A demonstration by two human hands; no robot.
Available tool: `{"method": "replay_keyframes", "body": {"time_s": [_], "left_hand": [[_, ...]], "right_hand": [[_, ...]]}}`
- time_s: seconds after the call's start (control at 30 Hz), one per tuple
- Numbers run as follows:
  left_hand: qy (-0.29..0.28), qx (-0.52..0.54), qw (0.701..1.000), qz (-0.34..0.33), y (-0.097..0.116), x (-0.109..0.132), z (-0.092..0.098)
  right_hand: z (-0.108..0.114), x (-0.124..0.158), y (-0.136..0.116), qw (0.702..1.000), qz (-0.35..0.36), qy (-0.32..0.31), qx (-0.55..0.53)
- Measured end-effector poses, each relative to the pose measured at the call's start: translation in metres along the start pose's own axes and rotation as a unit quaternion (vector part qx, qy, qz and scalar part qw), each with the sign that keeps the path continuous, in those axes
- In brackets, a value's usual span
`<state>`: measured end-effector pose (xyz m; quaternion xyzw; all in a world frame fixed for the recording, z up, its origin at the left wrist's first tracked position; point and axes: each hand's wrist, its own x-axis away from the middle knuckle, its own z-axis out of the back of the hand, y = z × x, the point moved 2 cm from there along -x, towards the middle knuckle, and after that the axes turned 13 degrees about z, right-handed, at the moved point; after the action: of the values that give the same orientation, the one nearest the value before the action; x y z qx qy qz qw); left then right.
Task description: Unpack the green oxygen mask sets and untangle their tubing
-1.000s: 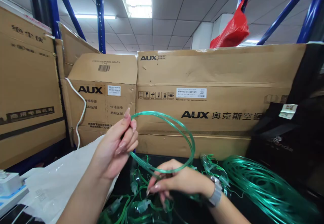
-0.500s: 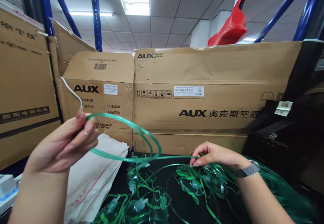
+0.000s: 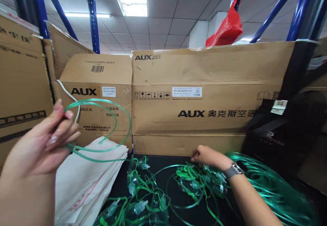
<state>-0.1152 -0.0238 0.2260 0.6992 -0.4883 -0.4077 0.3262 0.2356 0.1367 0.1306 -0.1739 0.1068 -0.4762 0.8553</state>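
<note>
My left hand (image 3: 55,134) is raised at the left, its thumb and fingers pinched on loosely looped green tubing (image 3: 130,124). The loops hang out to the right in front of the cartons, with one strand trailing toward the black surface. My right hand (image 3: 205,156), with a watch on its wrist, is just above a pile of clear masks with green straps (image 3: 190,181). Its fingers are curled closed, and whatever they hold is hidden. More clear masks (image 3: 139,207) with green straps and pale connectors lie between the hands, thin tubing strewn among them.
White plastic bags (image 3: 87,185) are stacked at the left. A big coil of green tubing (image 3: 270,185) lies at the right beside a black bag (image 3: 270,134). Cardboard cartons (image 3: 214,73) wall off the back. Blue rack posts (image 3: 92,18) and a red plastic bag (image 3: 226,28) are above.
My left hand has moved left and slightly down with the tubing, whose loops have spread wider. My right hand no longer shows a tube strand at its fingertips. The view has shifted slightly.
</note>
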Motion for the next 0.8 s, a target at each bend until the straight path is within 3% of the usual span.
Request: {"method": "replay_keyframes", "body": {"time_s": [0.07, 0.1, 0.17, 0.23, 0.3, 0.37, 0.43, 0.53, 0.67, 0.8], "left_hand": [[-0.008, 0.015, 1.000, 0.001, -0.008, 0.001, -0.016], [-0.012, 0.024, 1.000, -0.001, -0.013, 0.001, -0.024], [-0.016, 0.056, 0.998, -0.030, -0.020, 0.001, -0.035], [-0.020, 0.094, 0.993, -0.061, -0.025, 0.003, -0.042], [-0.035, 0.118, 0.991, -0.059, -0.028, 0.006, -0.045], [-0.059, 0.109, 0.992, -0.016, -0.030, 0.009, -0.047], [-0.087, 0.085, 0.992, 0.024, -0.029, 0.012, -0.046], [-0.103, 0.062, 0.992, 0.027, -0.025, 0.015, -0.042], [-0.084, -0.008, 0.996, 0.023, -0.019, 0.013, -0.033], [-0.081, -0.083, 0.992, 0.041, -0.014, 0.007, -0.011]], "right_hand": [[-0.009, 0.001, -0.026, 0.995, 0.065, -0.020, -0.070], [-0.017, 0.002, -0.043, 0.976, 0.122, -0.056, -0.173], [-0.040, 0.007, -0.079, 0.879, 0.185, -0.195, -0.395], [-0.065, 0.011, -0.110, 0.764, 0.202, -0.273, -0.549], [-0.085, 0.011, -0.133, 0.662, 0.208, -0.259, -0.671], [-0.095, 0.008, -0.143, 0.575, 0.208, -0.175, -0.772], [-0.096, 0.003, -0.141, 0.511, 0.196, -0.061, -0.835], [-0.084, -0.004, -0.125, 0.479, 0.179, 0.050, -0.858], [-0.062, -0.011, -0.102, 0.477, 0.184, 0.082, -0.855], [-0.037, -0.012, -0.086, 0.454, 0.160, 0.137, -0.866]]}}
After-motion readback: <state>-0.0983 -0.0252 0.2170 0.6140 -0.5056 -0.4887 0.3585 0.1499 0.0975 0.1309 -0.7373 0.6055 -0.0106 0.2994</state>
